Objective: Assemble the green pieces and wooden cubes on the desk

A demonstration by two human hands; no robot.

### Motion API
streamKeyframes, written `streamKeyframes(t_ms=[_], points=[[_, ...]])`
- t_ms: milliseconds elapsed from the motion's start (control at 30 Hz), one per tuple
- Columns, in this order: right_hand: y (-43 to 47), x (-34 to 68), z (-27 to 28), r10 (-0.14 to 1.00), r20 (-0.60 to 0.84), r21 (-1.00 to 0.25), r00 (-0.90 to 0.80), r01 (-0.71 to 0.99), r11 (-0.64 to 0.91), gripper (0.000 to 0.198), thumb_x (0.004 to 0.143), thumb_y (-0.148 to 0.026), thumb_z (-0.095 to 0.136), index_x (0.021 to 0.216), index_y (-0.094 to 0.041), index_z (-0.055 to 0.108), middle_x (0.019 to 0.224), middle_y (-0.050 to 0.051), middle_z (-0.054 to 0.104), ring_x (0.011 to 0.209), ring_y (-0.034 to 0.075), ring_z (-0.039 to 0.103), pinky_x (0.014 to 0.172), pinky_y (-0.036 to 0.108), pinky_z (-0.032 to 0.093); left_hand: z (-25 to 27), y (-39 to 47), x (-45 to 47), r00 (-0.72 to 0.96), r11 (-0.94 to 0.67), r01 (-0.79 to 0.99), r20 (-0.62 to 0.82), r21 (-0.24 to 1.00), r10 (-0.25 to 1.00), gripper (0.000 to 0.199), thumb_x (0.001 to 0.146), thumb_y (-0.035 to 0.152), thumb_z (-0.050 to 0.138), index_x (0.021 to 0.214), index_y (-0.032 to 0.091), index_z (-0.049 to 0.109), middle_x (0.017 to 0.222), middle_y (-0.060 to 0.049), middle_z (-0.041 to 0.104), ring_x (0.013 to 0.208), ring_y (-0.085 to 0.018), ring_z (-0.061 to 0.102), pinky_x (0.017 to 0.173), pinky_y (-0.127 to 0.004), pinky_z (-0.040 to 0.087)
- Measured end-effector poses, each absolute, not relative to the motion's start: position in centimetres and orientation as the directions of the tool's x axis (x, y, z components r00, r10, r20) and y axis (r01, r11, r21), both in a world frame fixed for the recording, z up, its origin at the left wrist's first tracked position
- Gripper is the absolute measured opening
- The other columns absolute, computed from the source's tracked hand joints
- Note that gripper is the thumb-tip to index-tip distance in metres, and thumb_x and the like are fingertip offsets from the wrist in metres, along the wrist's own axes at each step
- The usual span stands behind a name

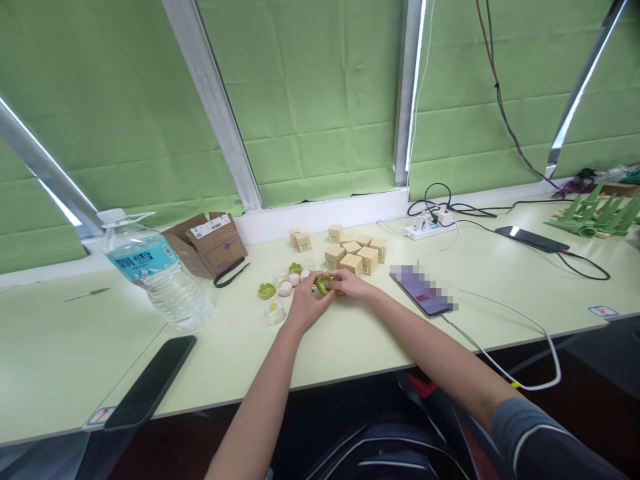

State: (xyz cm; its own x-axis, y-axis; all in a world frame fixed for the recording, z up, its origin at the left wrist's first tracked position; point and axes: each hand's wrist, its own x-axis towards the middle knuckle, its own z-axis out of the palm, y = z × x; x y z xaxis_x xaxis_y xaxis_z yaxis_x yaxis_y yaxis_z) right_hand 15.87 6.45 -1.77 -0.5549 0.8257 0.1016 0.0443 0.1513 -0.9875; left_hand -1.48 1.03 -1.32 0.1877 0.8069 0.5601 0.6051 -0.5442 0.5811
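Between my two hands, over the middle of the table, is a small green scalloped dish [324, 284]. The fingers of my left hand [309, 301] close on its left side, and my right hand [352, 285] pinches it from the right. Just left of my hands lie several pale pink egg-shaped pieces [285, 289]. Two more green scalloped dishes, one nearer [267, 291] and one farther back [295, 268], rest beside them. A small clear cup [274, 312] with a yellow mark stands in front. My fingers partly cover the held dish.
Several small tan boxes [351, 264] are grouped behind my hands. An open cardboard box [213, 243] and a large water bottle [160, 273] stand left. A dark phone [150, 383] lies at the front left; a cabled phone [423, 291] and power strip [429, 229] are right.
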Motion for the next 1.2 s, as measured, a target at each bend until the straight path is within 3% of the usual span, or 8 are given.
streamKeyframes(t_ms=[167, 467, 700, 800, 900, 1000, 1200], points=[[6.2, 16.2, -1.2, 0.817, 0.076, -0.993, -0.572, 0.035, 0.117, 0.043, 0.074, -0.029, 0.073, 0.116, -0.016, 0.071, 0.061, -0.005, 0.057, 0.051, 0.009, 0.045, 0.053, 0.023, 0.039, -1.5, 1.1, -1.5, 0.198, -0.553, 0.595, 0.56, 0.584, 0.804, 0.039, 0.078, 0.028, 0.071, 0.115, 0.023, 0.062, 0.117, -0.005, 0.07, 0.105, -0.023, 0.066, 0.092, -0.038, 0.053], [6.1, 15.7, -1.5, 0.837, 0.106, -0.985, -0.537, 0.061, 0.164, 0.036, 0.074, -0.027, 0.071, 0.108, -0.017, 0.073, 0.062, -0.005, 0.059, 0.051, 0.009, 0.043, 0.049, 0.021, 0.037, -1.6, 1.2, -1.6, 0.216, -0.568, 0.574, 0.56, 0.59, 0.8, 0.039, 0.078, 0.026, 0.07, 0.115, 0.023, 0.061, 0.115, -0.004, 0.07, 0.103, -0.021, 0.066, 0.091, -0.036, 0.054], [6.3, 15.4, -1.9, 0.853, 0.101, -0.995, -0.512, -0.042, 0.093, 0.028, 0.081, -0.04, 0.067, 0.098, -0.018, 0.068, 0.054, -0.007, 0.047, 0.047, 0.009, 0.041, 0.046, 0.021, 0.035, -1.2, 1.0, -1.3, 0.157, -0.537, 0.604, 0.573, 0.589, 0.805, 0.035, 0.083, 0.029, 0.068, 0.116, 0.024, 0.059, 0.111, -0.004, 0.069, 0.099, -0.021, 0.065, 0.089, -0.036, 0.053], [6.4, 15.2, -2.2, 0.893, 0.069, -0.997, -0.445, -0.05, 0.052, 0.032, 0.09, -0.048, 0.057, 0.102, -0.019, 0.065, 0.068, -0.003, 0.057, 0.047, 0.01, 0.044, 0.044, 0.022, 0.037, -1.4, 1.4, -1.4, 0.086, -0.505, 0.624, 0.59, 0.597, 0.803, 0.036, 0.083, 0.031, 0.069, 0.116, 0.024, 0.058, 0.113, -0.005, 0.068, 0.102, -0.023, 0.065, 0.09, -0.037, 0.053], [6.5, 14.9, -2.9, 0.908, 0.113, -0.974, -0.404, 0.134, 0.181, 0.028, 0.092, -0.037, 0.056, 0.113, -0.021, 0.065, 0.085, 0.002, 0.068, 0.052, 0.01, 0.05, 0.05, 0.024, 0.043, -1.8, 1.9, -1.8, -0.016, -0.453, 0.638, 0.598, 0.623, 0.801, 0.039, 0.081, 0.03, 0.07, 0.117, 0.024, 0.056, 0.115, -0.007, 0.067, 0.105, -0.024, 0.065, 0.092, -0.04, 0.053], [6.3, 14.5, -3.5, 0.861, 0.257, -0.841, -0.439, 0.338, 0.423, 0.03, 0.088, -0.025, 0.062, 0.118, -0.022, 0.066, 0.096, 0.003, 0.072, 0.068, 0.013, 0.06, 0.067, 0.025, 0.048, -2.1, 2.3, -2.0, -0.09, -0.417, 0.653, 0.612, 0.632, 0.786, 0.04, 0.081, 0.026, 0.069, 0.118, 0.024, 0.055, 0.116, -0.008, 0.067, 0.107, -0.025, 0.064, 0.093, -0.042, 0.052], [6.4, 13.4, -3.5, 0.808, 0.373, -0.716, -0.456, 0.413, 0.564, 0.022, 0.087, -0.021, 0.063, 0.109, -0.02, 0.067, 0.103, 0.005, 0.071, 0.077, 0.015, 0.061, 0.073, 0.026, 0.046, -1.8, 1.8, -1.7, -0.111, -0.468, 0.631, 0.669, 0.619, 0.735, 0.041, 0.082, 0.027, 0.068, 0.12, 0.022, 0.053, 0.119, -0.009, 0.065, 0.109, -0.024, 0.063, 0.093, -0.04, 0.053]])
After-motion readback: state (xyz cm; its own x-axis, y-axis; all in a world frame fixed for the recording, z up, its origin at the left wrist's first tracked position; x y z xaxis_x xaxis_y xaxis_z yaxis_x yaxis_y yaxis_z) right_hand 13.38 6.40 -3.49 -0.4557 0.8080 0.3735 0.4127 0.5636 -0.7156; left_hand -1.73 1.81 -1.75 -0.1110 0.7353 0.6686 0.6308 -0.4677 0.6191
